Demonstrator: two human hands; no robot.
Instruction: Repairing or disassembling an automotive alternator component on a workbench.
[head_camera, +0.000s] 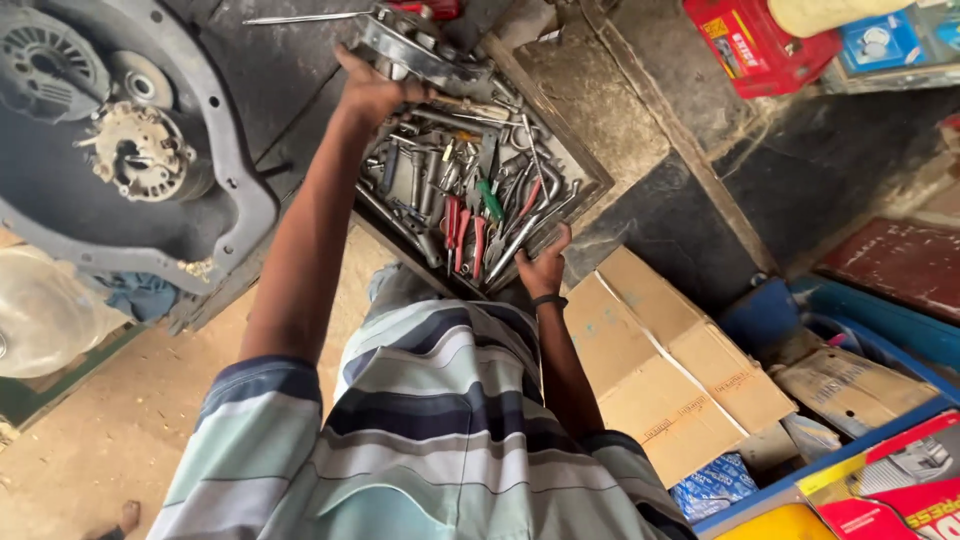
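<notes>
Left hand (372, 90): closed around the rim of a round metal part (425, 50), held over the far end of the tool tray (590, 185).
Right hand (545, 268): fingers curled on the tray's near edge (black wristband).
Tray: full of wrenches and screwdrivers (470, 235).

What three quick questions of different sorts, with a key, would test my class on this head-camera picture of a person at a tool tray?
1. True or false: the left hand grips a round metal part.
2. The right hand rests on: A) cardboard box B) tool tray edge C) red case
3. What colour are most handled tools in the tray?

Key: 1 true; 2 B; 3 red.
</notes>
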